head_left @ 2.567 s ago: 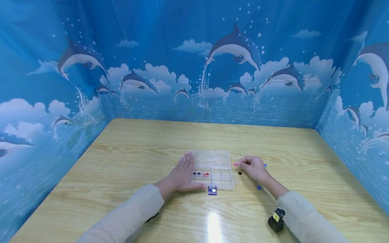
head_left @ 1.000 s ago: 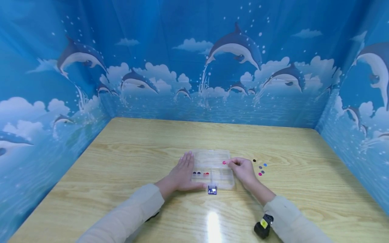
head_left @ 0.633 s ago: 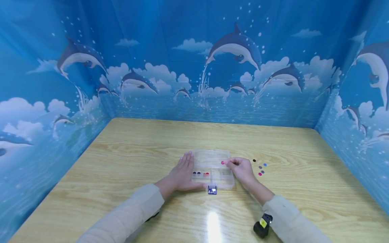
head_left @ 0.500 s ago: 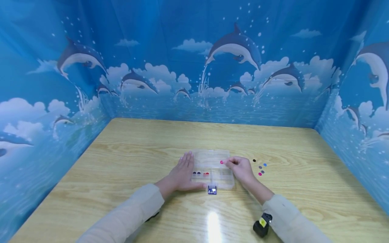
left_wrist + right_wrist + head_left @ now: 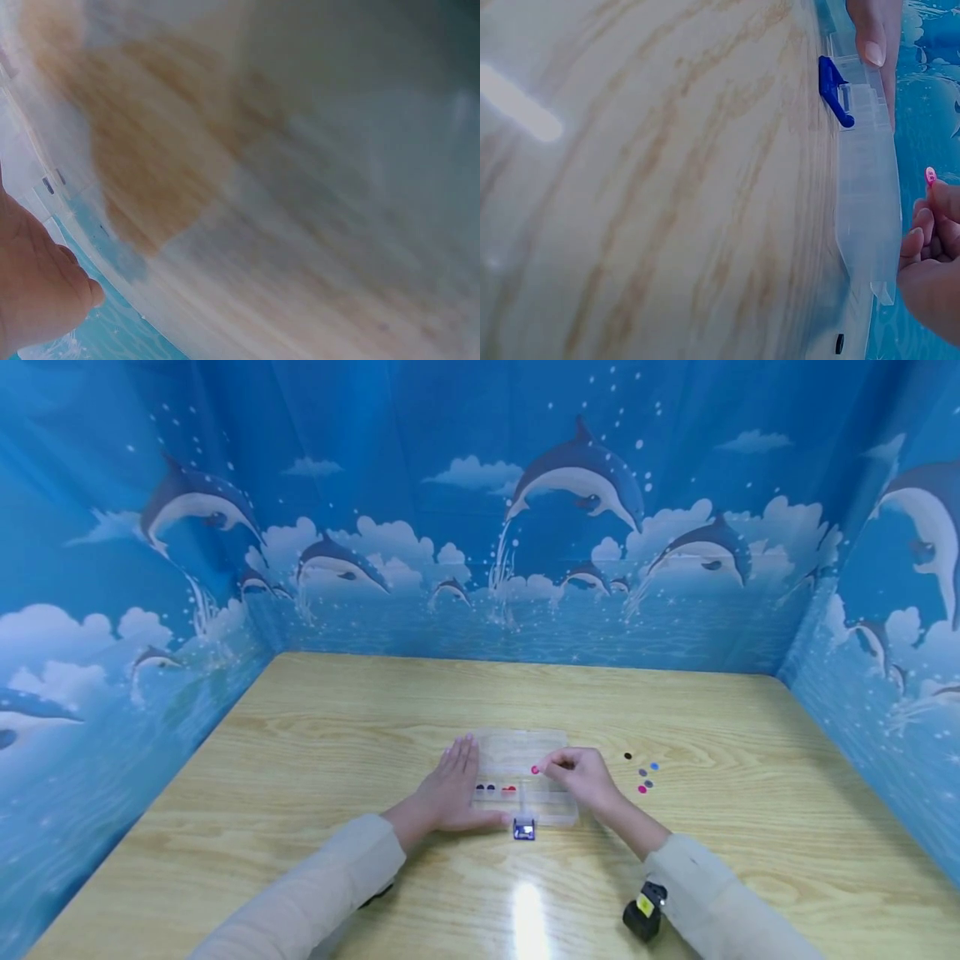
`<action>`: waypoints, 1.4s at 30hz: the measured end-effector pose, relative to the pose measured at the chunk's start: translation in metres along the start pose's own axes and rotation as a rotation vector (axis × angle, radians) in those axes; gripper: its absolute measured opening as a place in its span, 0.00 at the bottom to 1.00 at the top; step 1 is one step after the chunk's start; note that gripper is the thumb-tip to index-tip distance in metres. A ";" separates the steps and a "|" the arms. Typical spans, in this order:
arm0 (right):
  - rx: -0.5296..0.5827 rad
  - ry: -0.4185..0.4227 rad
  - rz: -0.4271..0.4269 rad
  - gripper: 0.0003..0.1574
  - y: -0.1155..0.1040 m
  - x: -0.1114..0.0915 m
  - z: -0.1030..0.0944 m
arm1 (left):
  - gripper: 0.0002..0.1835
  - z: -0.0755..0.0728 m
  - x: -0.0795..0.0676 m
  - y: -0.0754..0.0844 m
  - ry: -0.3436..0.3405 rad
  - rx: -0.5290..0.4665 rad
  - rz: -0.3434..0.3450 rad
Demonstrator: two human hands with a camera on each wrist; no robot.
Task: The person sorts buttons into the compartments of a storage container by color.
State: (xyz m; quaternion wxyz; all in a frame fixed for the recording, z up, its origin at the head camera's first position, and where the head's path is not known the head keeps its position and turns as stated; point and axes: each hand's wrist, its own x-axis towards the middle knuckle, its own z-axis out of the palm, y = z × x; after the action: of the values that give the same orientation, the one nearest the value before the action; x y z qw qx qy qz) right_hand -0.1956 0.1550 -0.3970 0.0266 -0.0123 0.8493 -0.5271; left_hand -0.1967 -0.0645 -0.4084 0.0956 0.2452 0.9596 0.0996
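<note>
A clear plastic compartment box (image 5: pixel 558 817) lies with its lid (image 5: pixel 517 745) laid back. My left hand (image 5: pixel 448 795) rests along its left side, fingers straight, thumb by the front edge near the blue latch (image 5: pixel 524 832). Between thumb and fingertips, my right hand (image 5: pixel 588 778) pinches a small pink button (image 5: pixel 535 770) over the box; the right wrist view shows holes in this button (image 5: pixel 930 176). Dark buttons (image 5: pixel 485 787) and red buttons (image 5: pixel 509 789) sit in the left compartments. Only part of the left hand (image 5: pixel 45 277) enters the left wrist view.
Right of the box, loose buttons lie on the wooden table (image 5: pixel 360 710): black (image 5: pixel 627 756), blue (image 5: pixel 655 767), grey (image 5: pixel 642 772) and pink (image 5: pixel 642 789). A dolphin-print curtain (image 5: pixel 480 610) stands behind and along both sides.
My right hand has moved left with the pink button, from beside the box to over it. Loose buttons once behind that hand now show. The left hand has stayed in place.
</note>
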 end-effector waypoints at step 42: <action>-0.152 -0.059 -0.131 0.03 0.003 0.001 0.004 | 0.64 0.001 0.000 0.001 0.006 -0.005 0.001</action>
State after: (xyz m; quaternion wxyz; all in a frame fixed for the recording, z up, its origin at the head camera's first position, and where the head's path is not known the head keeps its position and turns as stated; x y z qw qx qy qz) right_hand -0.1965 0.1523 -0.4014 0.0161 -0.0851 0.8830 -0.4613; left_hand -0.1959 -0.0642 -0.4088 0.0934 0.2452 0.9595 0.1025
